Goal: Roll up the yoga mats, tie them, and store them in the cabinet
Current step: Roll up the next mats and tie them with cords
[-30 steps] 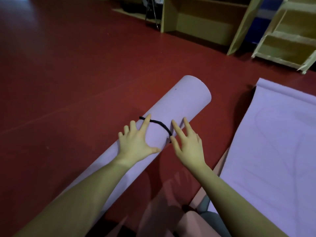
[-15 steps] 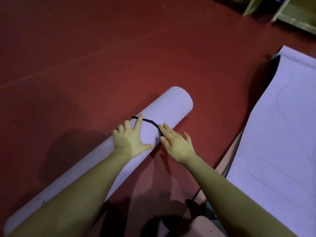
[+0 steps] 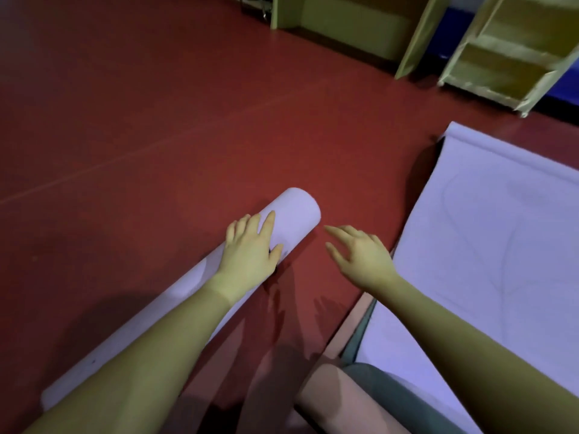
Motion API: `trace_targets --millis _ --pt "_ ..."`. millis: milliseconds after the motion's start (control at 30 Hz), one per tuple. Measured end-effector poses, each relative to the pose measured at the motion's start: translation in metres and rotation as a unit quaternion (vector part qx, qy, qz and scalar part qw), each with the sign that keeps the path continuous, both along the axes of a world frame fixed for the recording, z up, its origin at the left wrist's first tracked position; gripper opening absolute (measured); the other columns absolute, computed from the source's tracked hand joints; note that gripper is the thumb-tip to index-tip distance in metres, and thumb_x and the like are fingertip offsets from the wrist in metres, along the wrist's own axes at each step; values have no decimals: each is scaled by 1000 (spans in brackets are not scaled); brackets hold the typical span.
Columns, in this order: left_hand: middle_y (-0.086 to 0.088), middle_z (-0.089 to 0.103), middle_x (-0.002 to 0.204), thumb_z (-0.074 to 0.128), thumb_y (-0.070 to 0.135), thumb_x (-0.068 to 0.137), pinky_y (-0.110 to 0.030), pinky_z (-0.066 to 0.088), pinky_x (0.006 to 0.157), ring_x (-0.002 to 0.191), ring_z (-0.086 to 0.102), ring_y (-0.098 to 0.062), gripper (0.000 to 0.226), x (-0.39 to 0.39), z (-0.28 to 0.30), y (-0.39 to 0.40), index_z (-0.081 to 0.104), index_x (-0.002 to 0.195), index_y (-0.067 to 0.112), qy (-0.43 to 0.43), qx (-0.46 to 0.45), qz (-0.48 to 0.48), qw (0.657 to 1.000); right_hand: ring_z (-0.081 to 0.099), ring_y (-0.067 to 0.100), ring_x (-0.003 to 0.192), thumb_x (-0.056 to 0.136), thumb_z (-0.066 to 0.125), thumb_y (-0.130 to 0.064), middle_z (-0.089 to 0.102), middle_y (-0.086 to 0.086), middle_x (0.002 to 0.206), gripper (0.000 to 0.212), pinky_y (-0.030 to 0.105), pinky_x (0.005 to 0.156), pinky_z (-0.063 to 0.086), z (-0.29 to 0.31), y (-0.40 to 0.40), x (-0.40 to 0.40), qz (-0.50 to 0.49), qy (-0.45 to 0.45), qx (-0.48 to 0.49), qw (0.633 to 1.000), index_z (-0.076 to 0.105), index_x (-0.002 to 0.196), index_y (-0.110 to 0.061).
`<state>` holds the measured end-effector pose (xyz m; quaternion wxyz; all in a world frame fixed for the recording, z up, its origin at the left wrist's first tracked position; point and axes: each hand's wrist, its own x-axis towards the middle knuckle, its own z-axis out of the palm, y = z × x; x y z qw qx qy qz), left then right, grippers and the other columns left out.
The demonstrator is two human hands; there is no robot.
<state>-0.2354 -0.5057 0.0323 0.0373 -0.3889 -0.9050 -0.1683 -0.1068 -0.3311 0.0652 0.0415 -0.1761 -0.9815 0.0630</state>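
Head view shows the rolled mat (image 3: 294,211) lying on the red floor (image 3: 156,120). Its long axis runs diagonally, from the near left corner up toward the middle, and its round far end points up and to the right, toward the cabinet (image 3: 507,48). The left hand (image 3: 250,249) rests flat on top of the roll, close to that far end. Its fingers (image 3: 268,222) are straight and a little spread, pressing on the purple surface, with the thumb laid along the right side of the roll; they are not curled around it. A small dark piece shows just under the thumb, too hidden to tell what it is. The right hand (image 3: 360,255) is just to the right of the left fingers, above the floor and apart from the roll. Its fingers (image 3: 336,231) are loose and stretched out, holding nothing. Further right of these fingers, the flat mat (image 3: 485,230) lies unrolled on the floor.
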Motion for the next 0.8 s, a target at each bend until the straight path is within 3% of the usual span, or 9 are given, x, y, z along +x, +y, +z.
trace_targets --millis 100,200,300,400,600,700,800 --pt "-16 67 101 37 43 79 -47 50 80 87 65 -38 60 26 50 20 65 115 3 22 29 -54 998 52 24 117 100 41 -39 52 -4 135 43 35 95 35 43 6 40 -33 24 24 999 43 142 -29" --pt "-12 69 97 41 41 77 -44 52 76 83 67 -34 54 61 99 41 69 107 5 58 52 -99 992 53 23 115 100 39 -41 55 -4 131 43 35 95 36 81 12 89 -67 54 46 995 44 141 -30" --pt "-12 66 111 48 38 81 -43 45 89 101 62 -34 51 107 139 59 65 117 7 69 85 -146 983 52 21 117 101 37 -40 55 -5 131 42 33 95 35 112 17 144 -101 78 65 990 44 141 -29" --pt "-7 52 134 45 39 93 -38 29 102 123 47 -29 51 155 163 77 48 137 13 88 76 -183 976 52 20 116 101 37 -38 54 -6 132 42 32 96 33 131 21 197 -130 100 84 983 43 141 -30" --pt "0 43 140 41 41 97 -31 21 104 128 39 -23 51 235 165 123 37 143 19 135 15 -270 953 51 20 118 101 39 -39 54 -6 133 41 32 97 32 124 43 292 -192 103 78 973 46 140 -29" --pt "-2 41 142 40 41 97 -31 20 105 130 38 -23 50 257 142 151 38 142 18 159 -38 -325 931 52 18 117 100 42 -39 56 -6 130 38 31 96 34 101 60 326 -204 102 19 973 51 136 -29" --pt "-5 38 145 40 40 98 -32 19 107 132 35 -24 49 270 109 180 41 140 16 130 -91 -369 916 55 17 114 95 39 -46 61 -6 125 43 27 91 33 69 72 355 -209 105 -32 972 59 128 -27"
